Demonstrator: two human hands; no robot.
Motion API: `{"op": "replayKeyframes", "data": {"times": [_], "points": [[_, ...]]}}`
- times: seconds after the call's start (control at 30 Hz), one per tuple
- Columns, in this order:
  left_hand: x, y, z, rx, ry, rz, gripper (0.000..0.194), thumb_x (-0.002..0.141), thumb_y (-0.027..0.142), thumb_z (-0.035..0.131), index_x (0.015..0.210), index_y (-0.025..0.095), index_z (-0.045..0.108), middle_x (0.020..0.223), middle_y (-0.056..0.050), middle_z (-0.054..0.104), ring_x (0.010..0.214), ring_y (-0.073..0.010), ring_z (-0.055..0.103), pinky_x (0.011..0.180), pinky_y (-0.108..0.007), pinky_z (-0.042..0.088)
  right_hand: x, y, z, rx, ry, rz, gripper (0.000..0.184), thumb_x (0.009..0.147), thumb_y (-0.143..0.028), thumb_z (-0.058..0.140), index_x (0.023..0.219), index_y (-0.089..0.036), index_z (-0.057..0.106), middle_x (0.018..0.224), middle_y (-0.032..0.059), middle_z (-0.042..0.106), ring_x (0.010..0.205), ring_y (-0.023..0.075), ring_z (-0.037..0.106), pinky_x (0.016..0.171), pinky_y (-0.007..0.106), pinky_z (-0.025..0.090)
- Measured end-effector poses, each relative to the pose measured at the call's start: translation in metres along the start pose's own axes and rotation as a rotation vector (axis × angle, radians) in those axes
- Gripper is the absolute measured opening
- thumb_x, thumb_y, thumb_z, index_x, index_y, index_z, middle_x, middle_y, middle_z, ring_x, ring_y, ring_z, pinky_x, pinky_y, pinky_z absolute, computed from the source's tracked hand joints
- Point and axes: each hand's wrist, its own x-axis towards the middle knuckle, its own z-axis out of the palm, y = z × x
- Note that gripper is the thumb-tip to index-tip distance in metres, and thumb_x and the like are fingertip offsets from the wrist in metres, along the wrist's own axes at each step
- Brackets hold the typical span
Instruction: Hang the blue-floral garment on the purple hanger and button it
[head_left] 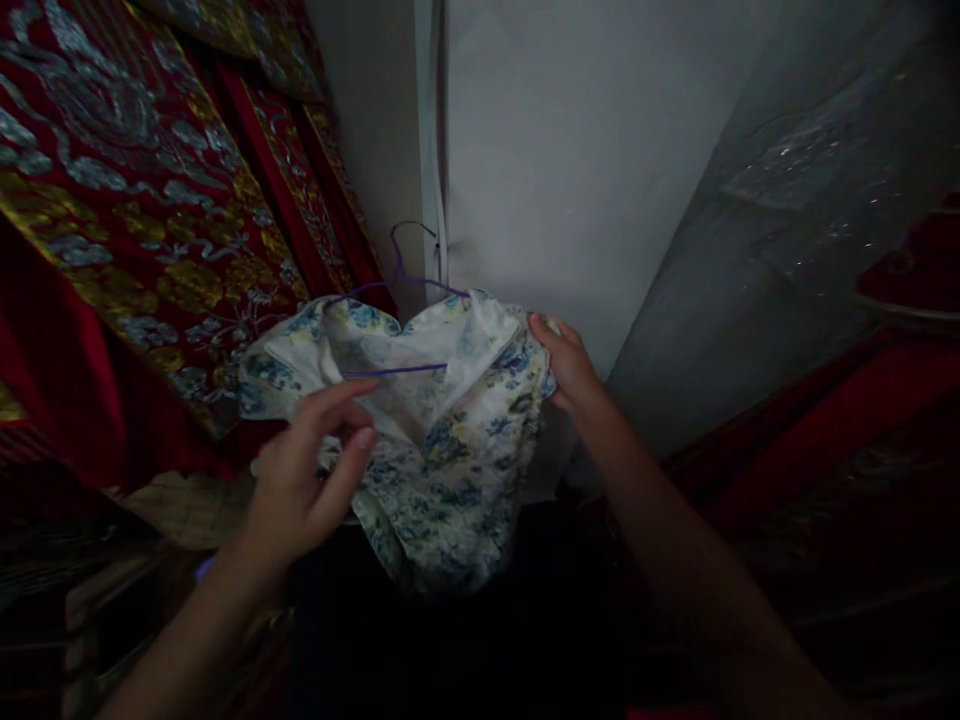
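- Our right hand (566,360) grips the edge of the floral shirt (480,430) near the shoulder; our left hand (300,470) is released, fingers curled loosely and thumb apart, in front of the neckline.
- The shirt is between our hands, on the purple hanger (405,370), beside the embroidered red cloth (180,200) and before the pale panel (570,150).
- If we pull too hard on the right, the shirt could slip off the hanger, since the neckline gapes wide and only one hand grips.
- The hook (412,223) could catch the strip (439,130) close to it; we cannot tell whether it hangs on anything.
- Swinging left, the hanger might snag the raised embroidery.
- The shirt looks thin and soft, crinkled below, white with blue and yellowish flowers.
- The hanger is slim, with a curved hook, sloping arms and a straight lower bar.
- The red cloth looks heavy, its silver and gold motifs shiny; the panel is smooth and flat.
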Motion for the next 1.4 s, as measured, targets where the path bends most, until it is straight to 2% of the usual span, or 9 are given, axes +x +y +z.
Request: {"op": "replayKeyframes", "data": {"times": [0.1,0.2,0.33,0.57,0.8,0.97,1.17,1.27,1.4], "points": [[-0.019,-0.016,0.046,-0.029,-0.373,-0.145,0.056,0.099,0.035,0.050,0.152,0.025,0.034,0.082,0.001,0.069,0.069,-0.0181,0.067,0.065,-0.028,0.051,0.014,-0.005,0.010,0.029,0.015,-0.082,0.053,0.063,-0.065,0.082,0.084,-0.022,0.061,0.073,0.0030,0.068,0.079,0.0238,0.070,0.065,0.033,0.056],[-0.034,-0.045,0.088,0.057,-0.550,-0.257,0.061,0.098,0.034,0.050,0.156,0.025,0.031,0.090,-0.003,0.074,0.078,-0.0231,0.070,0.074,-0.033,0.052,0.011,-0.004,-0.002,0.064,0.125,-0.114,0.053,0.061,-0.063,0.084,0.084,-0.023,0.059,0.074,0.0023,0.068,0.083,0.0247,0.071,0.066,0.033,0.057],[-0.052,-0.071,0.131,-0.074,-0.391,-0.291,0.045,0.096,0.037,0.054,0.139,0.024,0.050,0.121,-0.010,0.070,0.091,-0.0227,0.070,0.083,-0.034,0.052,-0.013,0.012,-0.033,0.031,0.180,-0.044,0.052,0.062,-0.062,0.084,0.087,-0.023,0.059,0.076,0.0018,0.069,0.086,0.0261,0.072,0.065,0.034,0.058],[-0.043,-0.080,0.183,-0.301,-0.152,-0.520,0.038,0.094,0.054,0.052,0.092,0.018,0.064,0.083,-0.005,0.071,0.076,-0.0197,0.066,0.070,-0.029,0.048,-0.035,0.036,-0.045,-0.082,0.167,0.006,0.047,0.073,-0.064,0.074,0.092,-0.024,0.057,0.087,0.0036,0.071,0.092,0.0256,0.071,0.068,0.035,0.057],[-0.035,-0.090,0.186,-0.258,-0.172,-0.574,0.036,0.084,0.035,0.053,0.054,0.018,0.061,0.052,-0.002,0.057,0.055,-0.0175,0.056,0.061,-0.029,0.038,-0.029,0.044,-0.064,-0.131,0.253,-0.075,0.038,0.081,-0.056,0.068,0.095,-0.021,0.062,0.094,0.0039,0.068,0.093,0.0219,0.067,0.079,0.034,0.053],[-0.076,-0.066,0.180,-0.366,-0.179,-0.601,0.035,0.080,0.036,0.051,0.051,0.018,0.057,0.051,-0.001,0.056,0.054,-0.0164,0.054,0.057,-0.027,0.038,-0.118,0.111,-0.059,-0.355,0.707,-0.261,0.032,0.080,-0.040,0.070,0.106,-0.022,0.061,0.110,0.0055,0.064,0.103,0.0203,0.060,0.089,0.033,0.047],[-0.091,-0.046,0.171,-0.473,-0.136,-0.573,0.034,0.081,0.034,0.051,0.051,0.018,0.056,0.061,-0.003,0.060,0.062,-0.0172,0.057,0.063,-0.028,0.045,-0.217,0.182,0.009,-0.125,0.142,0.383,0.041,0.080,-0.061,0.066,0.077,-0.020,0.066,0.074,0.0043,0.065,0.071,0.0210,0.058,0.068,0.032,0.047],[-0.087,-0.035,0.161,-0.498,-0.098,-0.522,0.032,0.082,0.031,0.054,0.054,0.017,0.061,0.067,-0.004,0.063,0.068,-0.0183,0.059,0.069,-0.029,0.048,-0.213,0.171,0.027,-0.123,-0.048,0.355,0.047,0.082,-0.066,0.062,0.074,-0.020,0.065,0.072,0.0029,0.063,0.071,0.0199,0.055,0.071,0.032,0.045],[-0.083,-0.018,0.150,-0.510,-0.074,-0.467,0.031,0.081,0.028,0.055,0.052,0.019,0.061,0.065,-0.003,0.060,0.071,-0.0197,0.060,0.078,-0.032,0.050,-0.205,0.147,0.028,-0.123,-0.083,0.353,0.046,0.083,-0.067,0.061,0.072,-0.022,0.062,0.071,0.0024,0.060,0.075,0.0214,0.055,0.070,0.032,0.045]]}}
